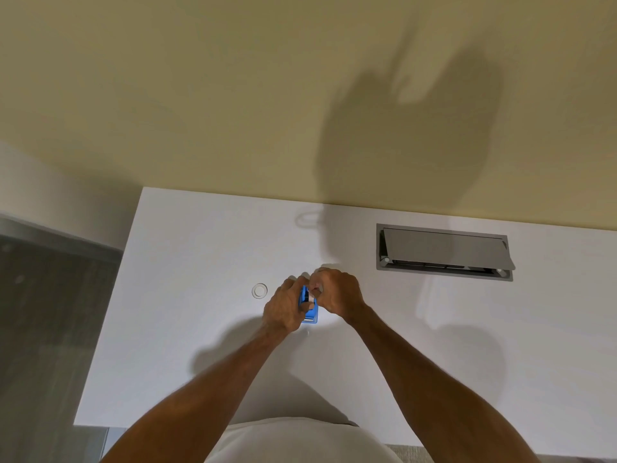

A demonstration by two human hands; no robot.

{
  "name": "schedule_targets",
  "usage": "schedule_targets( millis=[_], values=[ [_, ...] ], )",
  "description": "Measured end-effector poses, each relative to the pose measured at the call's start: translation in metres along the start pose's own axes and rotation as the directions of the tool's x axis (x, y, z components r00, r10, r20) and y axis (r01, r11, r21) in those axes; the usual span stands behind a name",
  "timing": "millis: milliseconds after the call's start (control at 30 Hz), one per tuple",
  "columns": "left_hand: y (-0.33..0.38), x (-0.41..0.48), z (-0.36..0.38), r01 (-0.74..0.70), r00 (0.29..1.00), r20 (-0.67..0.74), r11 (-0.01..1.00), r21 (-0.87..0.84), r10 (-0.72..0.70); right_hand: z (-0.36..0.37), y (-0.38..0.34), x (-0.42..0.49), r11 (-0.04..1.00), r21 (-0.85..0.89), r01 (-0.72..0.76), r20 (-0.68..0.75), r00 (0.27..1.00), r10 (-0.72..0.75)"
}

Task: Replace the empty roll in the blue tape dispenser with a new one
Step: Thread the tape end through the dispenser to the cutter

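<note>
The dispenser [310, 312] is bright blue, with a white bit showing at its top. The worktop [200, 329] under it is plain white, unpatterned. Left of the dispenser lies a clear, whitish ring [259, 291]. Right of it and further back, a hatch [444, 252] is flat grey. Behind, the wall [200, 95] is pale yellow.
</note>
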State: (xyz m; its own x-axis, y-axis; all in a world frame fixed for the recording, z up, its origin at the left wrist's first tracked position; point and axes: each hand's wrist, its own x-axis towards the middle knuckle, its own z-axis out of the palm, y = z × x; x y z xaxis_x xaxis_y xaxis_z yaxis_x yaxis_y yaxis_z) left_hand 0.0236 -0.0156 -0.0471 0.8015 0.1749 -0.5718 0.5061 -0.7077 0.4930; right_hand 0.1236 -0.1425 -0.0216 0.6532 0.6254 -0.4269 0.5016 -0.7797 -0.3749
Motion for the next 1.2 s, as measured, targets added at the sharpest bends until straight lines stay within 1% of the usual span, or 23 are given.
schedule_targets(
  millis=[167, 300, 400, 533, 800, 967, 1133, 1200],
  values=[
    [0.0002, -0.0042, 0.0021, -0.014, 0.999, -0.033, 1.000, 0.018, 0.015, -0.0021, 0.0003, 0.0018, 1.000, 0.008, -0.023, 0.012, 1.000, 0.023],
    [0.0015, -0.0042, 0.0038, 0.004, 0.999, -0.042, 1.000, -0.001, -0.004, -0.0033, -0.0011, 0.0060, 0.999, -0.007, -0.054, 0.014, 0.998, 0.054],
    [-0.0010, -0.0041, 0.0036, 0.016, 0.999, -0.035, 1.000, -0.020, -0.016, -0.0037, -0.0009, 0.0084, 0.999, -0.026, -0.039, 0.029, 0.999, 0.040],
    [-0.0045, -0.0030, 0.0038, -0.005, 1.000, -0.011, 1.000, 0.011, 0.005, -0.0037, 0.0013, 0.0088, 1.000, -0.009, -0.002, 0.063, 0.998, 0.002],
    [-0.0017, -0.0009, 0.0053, -0.017, 1.000, -0.018, 0.999, 0.034, 0.018, -0.0037, -0.0001, 0.0082, 0.997, -0.081, 0.002, 0.021, 1.000, -0.001],
    [-0.0020, -0.0013, 0.0068, -0.008, 1.000, -0.021, 1.000, 0.011, 0.008, -0.0005, -0.0015, 0.0087, 0.998, -0.067, -0.008, 0.009, 1.000, 0.009],
    [-0.0032, 0.0000, 0.0076, -0.008, 1.000, -0.012, 1.000, 0.019, 0.008, -0.0023, 0.0026, 0.0086, 0.997, -0.067, 0.045, 0.057, 0.998, -0.041],
    [-0.0030, 0.0009, 0.0078, -0.009, 1.000, -0.008, 1.000, 0.024, 0.009, -0.0031, 0.0035, 0.0076, 0.994, -0.088, 0.065, 0.051, 0.997, -0.061]
  ],
)
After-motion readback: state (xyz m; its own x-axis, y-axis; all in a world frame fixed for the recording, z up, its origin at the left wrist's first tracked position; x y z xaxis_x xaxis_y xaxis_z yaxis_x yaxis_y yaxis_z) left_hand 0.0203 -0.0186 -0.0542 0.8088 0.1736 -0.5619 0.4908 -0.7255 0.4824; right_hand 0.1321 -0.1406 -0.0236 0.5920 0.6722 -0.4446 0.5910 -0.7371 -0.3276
